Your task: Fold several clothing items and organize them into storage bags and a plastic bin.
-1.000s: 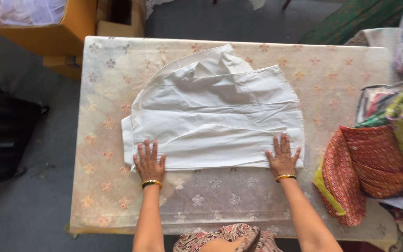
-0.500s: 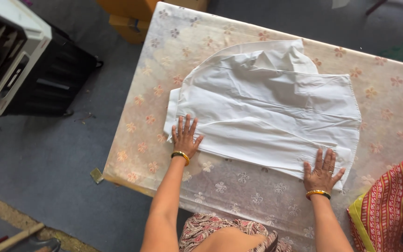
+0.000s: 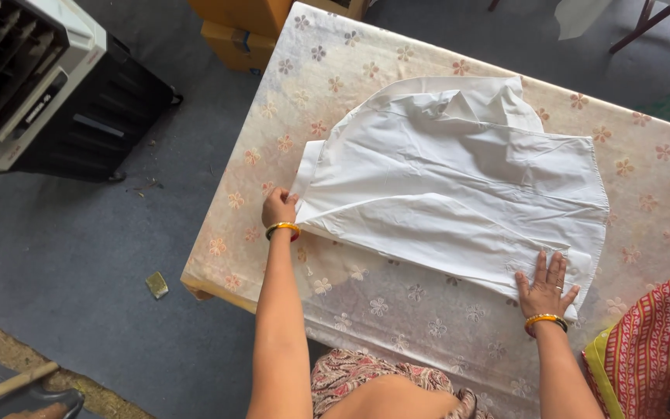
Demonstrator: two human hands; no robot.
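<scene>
Head view: a white shirt (image 3: 459, 186) lies spread on a table covered with a pale flowered cloth (image 3: 397, 310), filling the centre and upper right of the frame, its collar bunched toward the top. The left hand (image 3: 279, 208), at centre left, is closed on the shirt's left corner, fingers curled around the fabric edge. The right hand (image 3: 544, 285), at lower right, lies flat with fingers spread, pressing the shirt's lower right edge against the table; it grips nothing. Both wrists carry orange-and-gold bangles.

Judging from this, the step in hand is a fold or a smoothing pull from the left corner. To do it well, the flat palm should keep firm weight as an anchor so the cloth does not slide, while the pinched corner is drawn taut and level, keeping the hem line straight and letting the creases across the middle run out before the edge is laid down.

A red patterned fabric (image 3: 661, 357) sits at the lower right edge, apart from the shirt. On the floor at upper left stands a black and white air cooler (image 3: 40, 85).
</scene>
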